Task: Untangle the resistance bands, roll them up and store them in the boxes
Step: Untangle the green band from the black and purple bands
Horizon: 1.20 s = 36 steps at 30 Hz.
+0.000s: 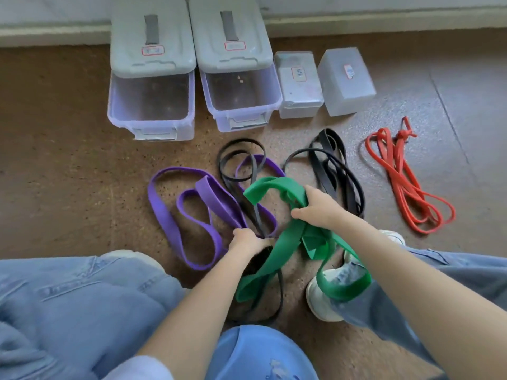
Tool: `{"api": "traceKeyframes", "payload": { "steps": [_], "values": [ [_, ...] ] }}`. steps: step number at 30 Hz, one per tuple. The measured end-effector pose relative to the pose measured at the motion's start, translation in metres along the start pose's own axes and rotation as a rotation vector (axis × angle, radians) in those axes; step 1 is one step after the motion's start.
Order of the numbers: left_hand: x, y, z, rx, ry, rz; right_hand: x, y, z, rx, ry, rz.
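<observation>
Gripping the wide green band (285,242) near its upper fold, the right hand (319,208) is seen with fingers curled around the bunched material and the thumb stretched out to the left. Lower and to the left, the left hand (248,241) is closed on the tangle where the green band, a thin black band (241,165) and the purple band (181,215) meet; which strand is pinched cannot be told. The green band is draped downward across a white shoe (319,300) and a denim trouser leg (411,305). The purple band is spread in loops on the brown floor (68,160) to the left of the hands. A second bundle of black bands (333,171) lies just beyond the right hand, and a red band (403,185) lies well apart at the right. Farther back, two large clear boxes (151,105) with their grey lids slid back stand side by side, with two small boxes (299,83) placed to their right.
</observation>
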<state>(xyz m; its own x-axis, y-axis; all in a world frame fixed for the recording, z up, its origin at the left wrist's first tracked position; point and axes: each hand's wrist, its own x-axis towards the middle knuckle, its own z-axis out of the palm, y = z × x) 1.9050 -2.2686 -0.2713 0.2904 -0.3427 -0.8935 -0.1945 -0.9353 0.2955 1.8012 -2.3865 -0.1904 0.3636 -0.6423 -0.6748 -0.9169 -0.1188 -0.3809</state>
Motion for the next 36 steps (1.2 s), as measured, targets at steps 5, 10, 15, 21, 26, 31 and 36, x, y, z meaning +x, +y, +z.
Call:
{"api": "traceKeyframes", "payload": {
  "steps": [5,10,15,21,26,31,36],
  "values": [
    [0.001,0.001,0.026,-0.017,0.189,-0.032,0.002,0.003,0.006,-0.013,-0.001,-0.045],
    [-0.008,0.001,-0.01,0.163,0.033,0.071,0.001,0.003,0.0,-0.058,0.095,-0.045],
    [-0.061,0.03,-0.112,-0.107,-0.085,0.234,-0.008,-0.009,0.003,-0.074,0.058,-0.095],
    [-0.177,0.083,-0.195,-0.47,0.055,0.706,-0.037,-0.034,0.019,-0.138,-0.208,-0.249],
    [-0.241,0.091,-0.204,-0.231,0.175,0.882,-0.074,-0.076,-0.027,0.193,0.078,-0.404],
    [-0.275,0.084,-0.193,0.312,0.273,1.053,-0.126,-0.127,-0.079,0.321,0.108,-0.861],
    [-0.272,0.064,-0.217,0.134,0.274,1.087,-0.156,-0.125,-0.105,0.713,-0.097,-0.794]
  ]
}}
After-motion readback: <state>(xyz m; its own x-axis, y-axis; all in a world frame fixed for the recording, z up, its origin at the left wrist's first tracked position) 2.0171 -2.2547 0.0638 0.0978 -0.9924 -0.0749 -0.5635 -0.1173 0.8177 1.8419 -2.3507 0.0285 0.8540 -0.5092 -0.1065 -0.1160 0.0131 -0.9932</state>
